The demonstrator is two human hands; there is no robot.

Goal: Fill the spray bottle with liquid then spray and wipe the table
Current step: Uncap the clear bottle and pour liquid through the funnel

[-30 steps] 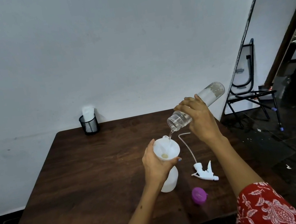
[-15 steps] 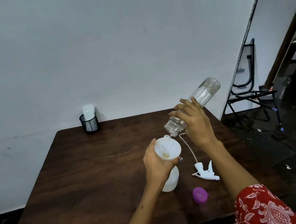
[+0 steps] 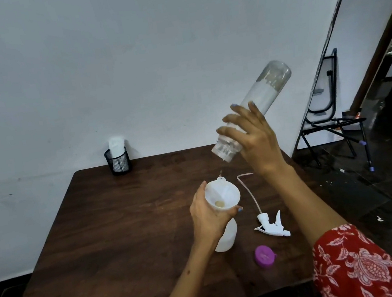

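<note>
A white spray bottle (image 3: 226,237) stands upright on the dark wooden table (image 3: 116,233) with a white funnel (image 3: 223,195) in its neck. My left hand (image 3: 208,217) wraps around the funnel and the bottle's top. My right hand (image 3: 254,138) grips a clear bottle (image 3: 262,101), tipped steeply with its open mouth pointing down, above and to the right of the funnel. A few drops fall from its mouth toward the funnel. The white spray head (image 3: 272,226) with its thin tube lies on the table to the right of the spray bottle.
A purple cap (image 3: 264,256) lies near the table's front edge. A black mesh cup (image 3: 118,162) holding white tissue stands at the far left corner against the wall. A black metal chair (image 3: 330,115) stands on the floor beyond the table's right side.
My right hand has raised the clear bottle and tipped it steeper, base up. Its mouth has lifted away from the funnel and the stream has thinned to drops. My left hand stays put.
</note>
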